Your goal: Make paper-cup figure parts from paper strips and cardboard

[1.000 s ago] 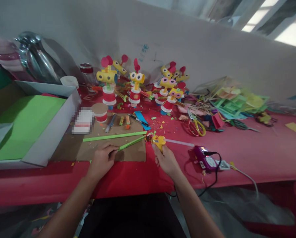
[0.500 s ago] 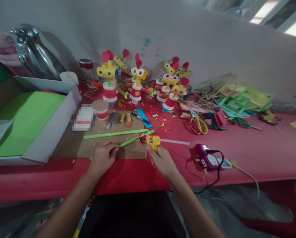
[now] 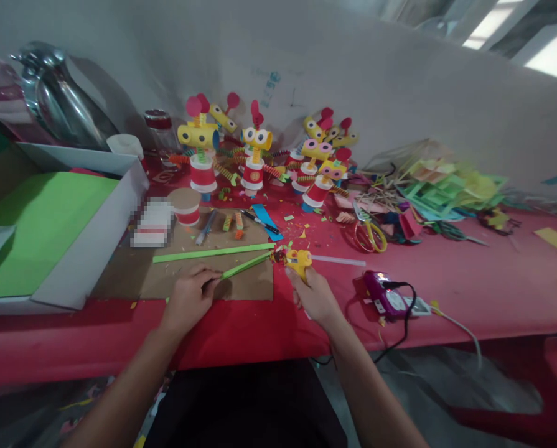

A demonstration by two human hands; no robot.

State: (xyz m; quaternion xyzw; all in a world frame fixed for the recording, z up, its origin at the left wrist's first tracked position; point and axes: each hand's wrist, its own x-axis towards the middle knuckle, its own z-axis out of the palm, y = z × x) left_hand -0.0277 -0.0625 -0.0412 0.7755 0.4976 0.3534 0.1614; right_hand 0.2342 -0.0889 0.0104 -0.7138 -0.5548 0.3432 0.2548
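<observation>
My left hand (image 3: 191, 298) pinches the near end of a green paper strip (image 3: 245, 266), which slants up to the right over a brown cardboard sheet (image 3: 254, 286). A yellow hot glue gun (image 3: 299, 261) is gripped in my right hand (image 3: 316, 297), with a clear glue stick (image 3: 338, 260) jutting from its back. Its nozzle points left at the strip's far end; whether they touch I cannot tell. A second green strip (image 3: 213, 252) lies flat on the cardboard just behind. Small folded orange and green paper pieces (image 3: 233, 221) and a pen (image 3: 259, 221) lie beyond.
Several paper-cup robot figures (image 3: 252, 174) stand along the wall. Yellow-handled scissors (image 3: 371, 233) and a heap of coloured paper (image 3: 450, 186) are at the right, near a purple power adapter (image 3: 384, 297) with cords. A white box (image 3: 86, 249) of green paper and a paper cup (image 3: 186, 211) are left.
My right hand has moved the glue gun a little to the right, along the held strip to its far end. My left hand still pinches the strip.
</observation>
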